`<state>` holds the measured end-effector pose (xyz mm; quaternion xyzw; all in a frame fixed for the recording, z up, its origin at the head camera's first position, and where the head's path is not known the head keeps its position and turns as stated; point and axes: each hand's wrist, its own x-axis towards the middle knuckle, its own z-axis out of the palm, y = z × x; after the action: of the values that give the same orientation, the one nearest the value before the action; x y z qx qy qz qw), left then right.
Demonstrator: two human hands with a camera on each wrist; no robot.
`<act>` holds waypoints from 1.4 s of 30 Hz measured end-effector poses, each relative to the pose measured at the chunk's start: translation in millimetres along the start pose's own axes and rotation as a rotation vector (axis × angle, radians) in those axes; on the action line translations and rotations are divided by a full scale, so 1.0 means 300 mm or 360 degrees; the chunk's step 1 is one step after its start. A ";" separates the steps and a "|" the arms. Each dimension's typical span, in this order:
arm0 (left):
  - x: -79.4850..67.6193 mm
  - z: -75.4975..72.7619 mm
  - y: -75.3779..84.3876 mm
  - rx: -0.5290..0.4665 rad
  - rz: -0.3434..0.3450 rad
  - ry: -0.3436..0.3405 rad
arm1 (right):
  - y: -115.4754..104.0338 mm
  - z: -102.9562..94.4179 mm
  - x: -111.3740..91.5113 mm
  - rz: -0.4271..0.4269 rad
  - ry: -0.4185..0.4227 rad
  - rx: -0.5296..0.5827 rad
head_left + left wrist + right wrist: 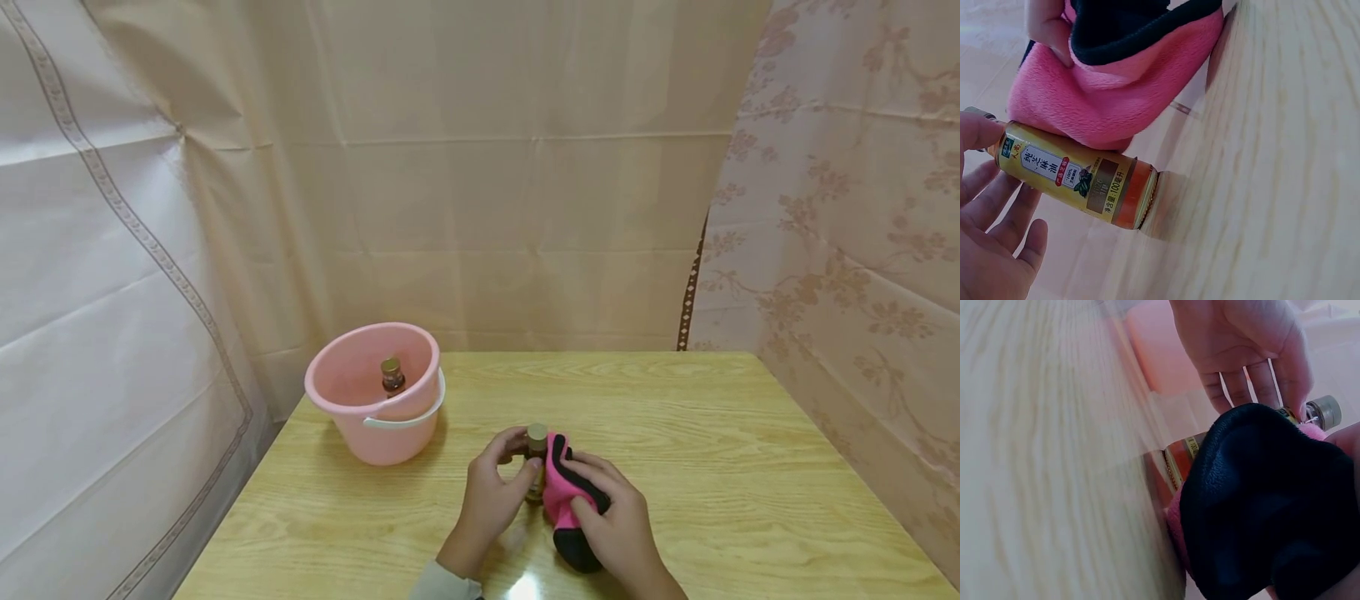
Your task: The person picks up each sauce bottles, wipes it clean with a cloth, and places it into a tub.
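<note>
A small sesame oil bottle [536, 435] with a gold cap and yellow label [1066, 169] stands upright on the table in front of me. My left hand [489, 493] holds it by its upper part, thumb on one side and fingers on the other. My right hand [621, 518] grips a bunched pink and black plush cloth [561, 493], whose pink face lies against the bottle's right side. In the right wrist view the cloth's black side [1260, 512] hides much of the bottle [1179, 461].
To the left on the wooden table [712, 433] stands a pink bucket [386, 437] with a pale handle [405, 422]. Inside the bucket is another gold-capped bottle [392, 377]. Hanging cloths [510, 208] enclose the table at the back and sides.
</note>
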<state>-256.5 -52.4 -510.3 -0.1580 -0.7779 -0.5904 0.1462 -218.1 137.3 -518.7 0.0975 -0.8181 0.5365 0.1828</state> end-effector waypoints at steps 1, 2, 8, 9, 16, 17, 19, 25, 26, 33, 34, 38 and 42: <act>-0.001 0.000 0.000 0.0000 0.0002 0.0003 | 0.001 0.000 0.000 0.0009 -0.0006 -0.0019; -0.001 0.000 0.001 -0.0003 0.0001 0.0008 | 0.001 0.001 0.001 0.0017 -0.0012 -0.0037; -0.002 0.000 0.000 -0.0036 0.0013 0.0016 | 0.004 0.003 0.002 0.0092 -0.0049 -0.0099; -0.001 0.000 -0.001 -0.0040 0.0013 0.0014 | 0.005 0.004 0.002 0.0112 -0.0058 -0.0109; -0.003 0.001 -0.012 -0.0034 -0.0013 -0.0023 | 0.013 0.009 0.004 0.0195 -0.0122 -0.0197; -0.003 0.001 -0.013 -0.0029 -0.0007 -0.0025 | 0.013 0.009 0.004 0.0194 -0.0123 -0.0197; -0.004 0.000 -0.012 -0.0009 0.0005 -0.0029 | 0.013 0.011 0.004 0.0184 -0.0115 -0.0199; -0.005 0.000 -0.003 0.0000 -0.0012 -0.0046 | 0.012 0.012 0.000 0.0113 -0.0071 -0.0202; -0.005 0.001 -0.002 -0.0002 -0.0019 -0.0047 | 0.012 0.011 -0.001 0.0099 -0.0062 -0.0199; -0.001 0.002 -0.001 -0.0032 -0.0012 -0.0032 | 0.006 0.009 -0.006 -0.0023 -0.0004 -0.0119; -0.001 0.001 0.000 -0.0027 -0.0010 -0.0024 | 0.006 0.009 -0.007 -0.0039 0.0001 -0.0104; -0.001 -0.001 0.003 0.0013 -0.0019 -0.0003 | 0.004 0.005 -0.006 -0.0095 0.0010 -0.0063; 0.000 -0.001 0.001 0.0022 -0.0025 -0.0013 | -0.002 0.002 -0.007 -0.0123 0.0018 -0.0005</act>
<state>-256.5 -52.7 -510.0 -0.1532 -0.7837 -0.5855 0.1394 -216.0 136.4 -519.3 0.1259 -0.8135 0.5282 0.2082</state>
